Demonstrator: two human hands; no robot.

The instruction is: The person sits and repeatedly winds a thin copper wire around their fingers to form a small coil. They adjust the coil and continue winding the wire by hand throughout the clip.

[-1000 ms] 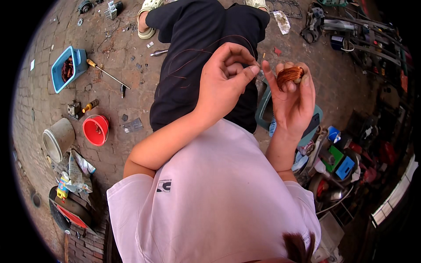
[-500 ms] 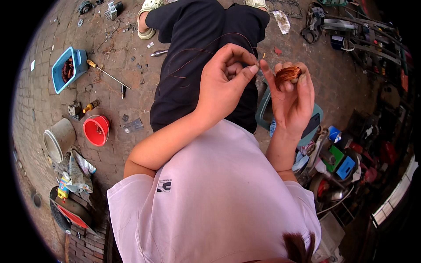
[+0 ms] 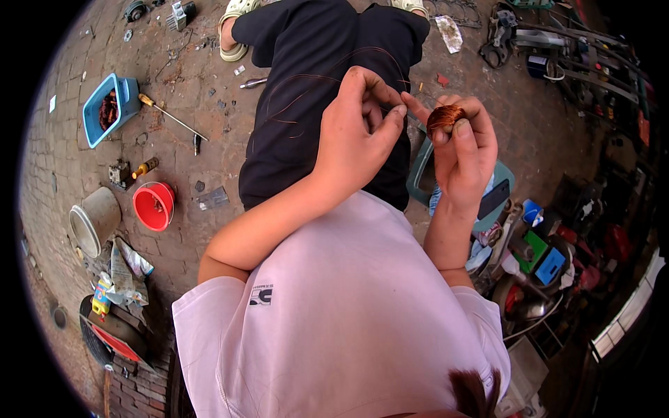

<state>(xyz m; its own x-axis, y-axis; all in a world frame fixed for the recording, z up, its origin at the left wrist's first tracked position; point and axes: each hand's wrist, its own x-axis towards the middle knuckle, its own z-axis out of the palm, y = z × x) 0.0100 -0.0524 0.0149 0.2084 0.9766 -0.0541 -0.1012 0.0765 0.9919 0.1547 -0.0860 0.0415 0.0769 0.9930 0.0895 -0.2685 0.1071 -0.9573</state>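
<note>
A small bundle of coiled copper wire (image 3: 444, 118) sits in my right hand (image 3: 465, 157), gripped between the thumb and the curled fingers. That hand's index finger reaches left, its tip close to my left fingertips. My left hand (image 3: 354, 139) pinches with thumb and index finger. The pinched piece is too fine to see clearly, but a thin loose copper strand (image 3: 301, 75) arcs from around that hand over my dark trousers (image 3: 286, 56).
On the left stand a blue basin (image 3: 125, 95) with reddish scraps, a screwdriver (image 3: 171, 116), a red bucket (image 3: 153, 207) and a grey bucket (image 3: 95, 221). To the right are a green stool (image 3: 420, 171) with a phone (image 3: 493, 198), and piled tools and metal parts.
My right hand has turned and shifted slightly left, tilting the copper coil, and its index finger has come nearer my left fingertips. My left hand has barely moved.
</note>
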